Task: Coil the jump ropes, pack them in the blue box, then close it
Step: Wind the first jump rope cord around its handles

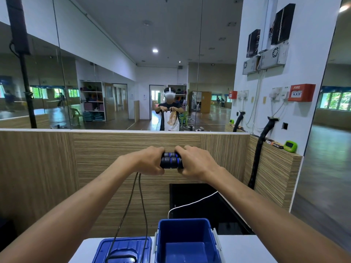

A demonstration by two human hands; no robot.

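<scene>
Here, left hand (150, 161) and right hand (193, 162) both curled tight round paired rope handles (171, 160), cord (133, 205) hanging over lid (123, 247), blue box (187, 240) open below.

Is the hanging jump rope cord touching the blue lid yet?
Touching. The head view shows the black cord running down from the left hand and looping onto the blue lid.

Counts: 2 hands, left hand (150, 161) & right hand (193, 162). 2 jump rope handles (171, 160), black w/ blue bands, stacked side by side. 2 black cord strands (136, 202) hanging down. 1 blue box (187, 232), open. 1 blue lid (123, 247). 1 white cable (191, 204). 1 white tabletop (245, 249). 2 green timers on ledge, 1 real (290, 146), 1 mirrored (231, 121).
</scene>
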